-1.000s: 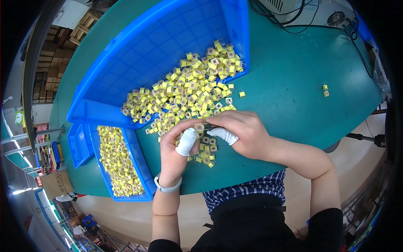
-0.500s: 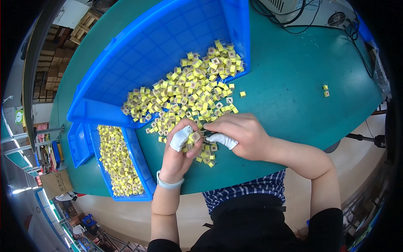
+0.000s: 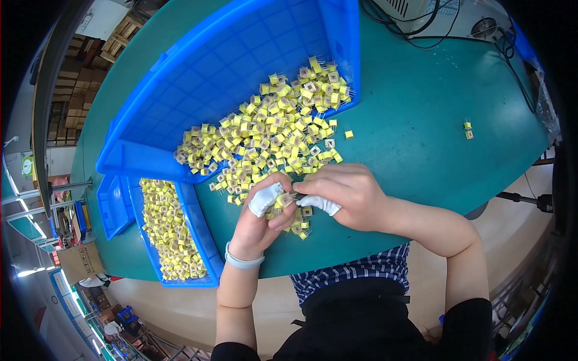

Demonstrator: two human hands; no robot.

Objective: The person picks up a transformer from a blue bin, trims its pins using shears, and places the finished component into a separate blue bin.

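My left hand point(image 3: 257, 218), with a white cover on the thumb, pinches a small yellow coil component with wire pins point(image 3: 285, 200). My right hand point(image 3: 355, 198), one of its fingers also covered in white, closes around a thin dark tool point(image 3: 298, 196). The tool's tip is at the pins of the held component; most of it is hidden by the fingers. Just beyond both hands, a heap of similar yellow components point(image 3: 265, 135) spills out of a large blue bin point(image 3: 180, 78) lying tipped on its side. Several more lie just under my hands point(image 3: 299, 227).
At the left stands a smaller blue bin point(image 3: 208, 249) filled with yellow components. One loose component point(image 3: 349, 134) lies right of the heap, and two point(image 3: 468, 129) lie farther right on the green table point(image 3: 415, 132). A pale device point(image 3: 457, 18) with black cables stands at the back right.
My hands have drawn slightly closer together. The component has turned in my left fingers, and the dark tool now shows against its pins.
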